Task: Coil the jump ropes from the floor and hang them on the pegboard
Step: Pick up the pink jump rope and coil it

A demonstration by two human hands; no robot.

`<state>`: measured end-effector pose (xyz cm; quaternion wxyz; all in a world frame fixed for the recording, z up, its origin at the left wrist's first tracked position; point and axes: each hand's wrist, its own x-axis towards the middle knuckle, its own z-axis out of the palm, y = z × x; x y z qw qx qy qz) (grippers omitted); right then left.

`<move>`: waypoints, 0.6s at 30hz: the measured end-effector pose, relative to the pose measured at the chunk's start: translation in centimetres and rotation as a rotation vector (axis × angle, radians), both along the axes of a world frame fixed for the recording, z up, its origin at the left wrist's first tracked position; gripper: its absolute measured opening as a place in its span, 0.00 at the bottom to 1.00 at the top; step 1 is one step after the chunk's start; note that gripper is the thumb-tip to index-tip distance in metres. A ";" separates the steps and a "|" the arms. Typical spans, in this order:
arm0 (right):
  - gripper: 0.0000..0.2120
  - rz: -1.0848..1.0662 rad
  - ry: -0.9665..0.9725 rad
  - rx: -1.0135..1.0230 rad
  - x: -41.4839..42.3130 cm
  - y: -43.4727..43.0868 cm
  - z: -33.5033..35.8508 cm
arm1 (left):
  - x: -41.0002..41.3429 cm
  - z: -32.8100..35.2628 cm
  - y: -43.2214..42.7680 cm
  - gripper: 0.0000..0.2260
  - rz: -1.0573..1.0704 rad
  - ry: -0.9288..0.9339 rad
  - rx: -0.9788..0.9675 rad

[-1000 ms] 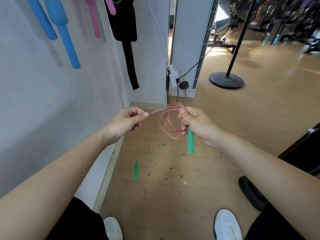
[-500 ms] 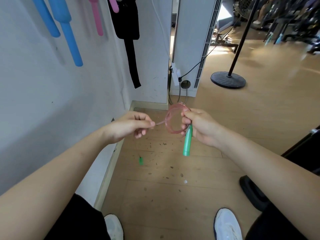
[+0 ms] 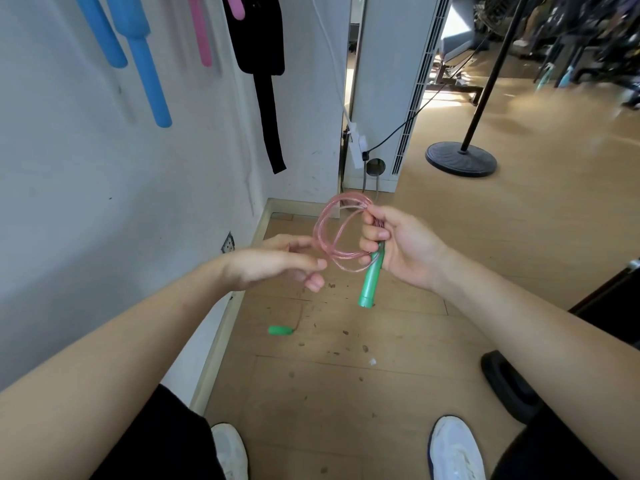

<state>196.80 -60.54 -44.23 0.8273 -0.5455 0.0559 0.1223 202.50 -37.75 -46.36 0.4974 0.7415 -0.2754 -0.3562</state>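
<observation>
Fingers of the right hand point(image 3: 401, 247) clamp pink rope coils point(image 3: 341, 233) and hide a green handle's point(image 3: 371, 278) top; the left hand point(image 3: 277, 263) pinches a blurred strand.

Both arms reach out in front of the body, bare to above the elbows. The right hand point(image 3: 401, 247) is up near the middle, closed in a fist, with the thumb on top and the fingers curled in, knuckles turned to the left. The left hand point(image 3: 277, 265) is a little lower and just beside it. Its fingers are bent and loosely pinched together, pointing to the right. The two hands do not touch.
</observation>
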 end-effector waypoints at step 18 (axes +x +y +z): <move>0.09 0.079 -0.026 -0.132 -0.5 0.3 0.0 | 0.4 1.2 -1.2 0.09 0.347 0.246 -0.385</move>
